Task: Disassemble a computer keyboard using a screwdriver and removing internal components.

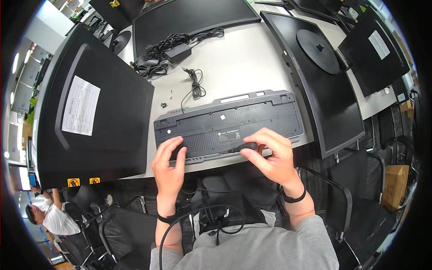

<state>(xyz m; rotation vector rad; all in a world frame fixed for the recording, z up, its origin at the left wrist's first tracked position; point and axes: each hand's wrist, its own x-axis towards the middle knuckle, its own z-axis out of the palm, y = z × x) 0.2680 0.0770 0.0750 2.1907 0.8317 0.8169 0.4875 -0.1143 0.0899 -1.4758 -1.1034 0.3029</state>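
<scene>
A black keyboard lies upside down along the near edge of the table, its underside with screw holes and a label facing up. My right hand pinches the black handle of a screwdriver between thumb and fingers. The screwdriver lies nearly level over the keyboard's near edge, its shaft toward the left. My left hand grips the keyboard's near left corner, thumb and fingers curved around it. Several small dark screws lie on the table beyond the keyboard's left end. The keyboard's bundled cable runs out from its far side.
A large black computer case with a paper sheet stands at the left. Coiled black cables with a power adapter lie farther back. A monitor with a round base lies at the right, and another monitor is at the back.
</scene>
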